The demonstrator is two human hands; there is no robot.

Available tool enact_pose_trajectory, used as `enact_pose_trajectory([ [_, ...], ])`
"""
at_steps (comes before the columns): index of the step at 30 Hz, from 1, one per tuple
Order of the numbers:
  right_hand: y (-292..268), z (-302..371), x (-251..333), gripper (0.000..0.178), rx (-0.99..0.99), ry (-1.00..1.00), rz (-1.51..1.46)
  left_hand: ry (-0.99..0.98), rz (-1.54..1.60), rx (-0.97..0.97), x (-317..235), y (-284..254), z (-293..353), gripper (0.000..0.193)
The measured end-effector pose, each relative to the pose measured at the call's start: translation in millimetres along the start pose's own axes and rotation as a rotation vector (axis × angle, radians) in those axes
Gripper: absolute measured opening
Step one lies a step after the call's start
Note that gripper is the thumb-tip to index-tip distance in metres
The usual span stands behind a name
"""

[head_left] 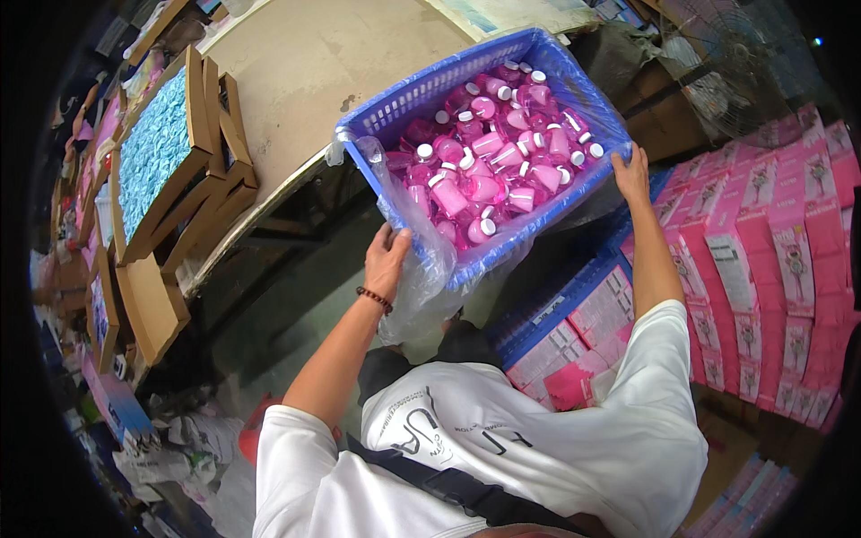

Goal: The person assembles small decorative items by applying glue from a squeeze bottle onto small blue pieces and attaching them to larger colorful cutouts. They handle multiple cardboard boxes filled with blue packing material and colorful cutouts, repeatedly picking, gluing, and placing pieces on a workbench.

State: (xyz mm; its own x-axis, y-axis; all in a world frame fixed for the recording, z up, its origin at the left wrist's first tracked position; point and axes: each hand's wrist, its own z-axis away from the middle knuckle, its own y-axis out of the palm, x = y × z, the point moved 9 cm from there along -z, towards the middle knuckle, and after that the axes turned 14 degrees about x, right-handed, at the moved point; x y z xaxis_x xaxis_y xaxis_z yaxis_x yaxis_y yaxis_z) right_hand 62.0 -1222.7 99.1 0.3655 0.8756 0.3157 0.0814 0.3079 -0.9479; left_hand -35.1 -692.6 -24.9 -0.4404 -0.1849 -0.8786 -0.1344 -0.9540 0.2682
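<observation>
In front of me a blue plastic basket (408, 109), lined with clear plastic film, is full of small pink bottles with white caps (484, 186). Its far part lies over the tabletop's edge, while the near side is in my hands. My left hand (387, 260) grips the near left side, the fingers partly hidden by the rim and loose film. At the near right corner, my right hand (631, 172) is closed around the rim. A loose flap of the clear liner (414, 300) hangs down beside my left hand.
The beige table (305, 67) reaches away beyond the basket. Cardboard trays with light-blue packets (157, 148) stand stacked on the left. Pink printed boxes (753, 242) are piled at my right. A blue crate (547, 318) with pink boxes sits lower down, and a fan (740, 67) is at upper right.
</observation>
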Motion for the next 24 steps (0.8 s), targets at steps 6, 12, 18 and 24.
enact_pose_trajectory([
  [6, 27.6, -58.7, 2.1, 0.072, 0.061, 0.124, 0.2, 0.079, -0.29, -0.136, -14.0, 11.0, -21.8, 0.038],
  [12, 22.2, -73.7, 4.4, 0.054, -0.009, 0.109, 0.239, 0.22, -0.714, -0.447, -25.5, 13.4, -20.4, 0.061],
  [18, 24.8, -99.0, 0.3, 0.048, 0.187, 0.039, 0.267, 0.324, -0.255, -0.671, -31.4, -6.8, -25.5, 0.04],
  [24, 48.9, -151.7, 10.9, 0.045, 0.455, -0.212, -0.034, 0.068, -0.063, -0.522, -17.2, -8.7, -40.7, 0.032],
])
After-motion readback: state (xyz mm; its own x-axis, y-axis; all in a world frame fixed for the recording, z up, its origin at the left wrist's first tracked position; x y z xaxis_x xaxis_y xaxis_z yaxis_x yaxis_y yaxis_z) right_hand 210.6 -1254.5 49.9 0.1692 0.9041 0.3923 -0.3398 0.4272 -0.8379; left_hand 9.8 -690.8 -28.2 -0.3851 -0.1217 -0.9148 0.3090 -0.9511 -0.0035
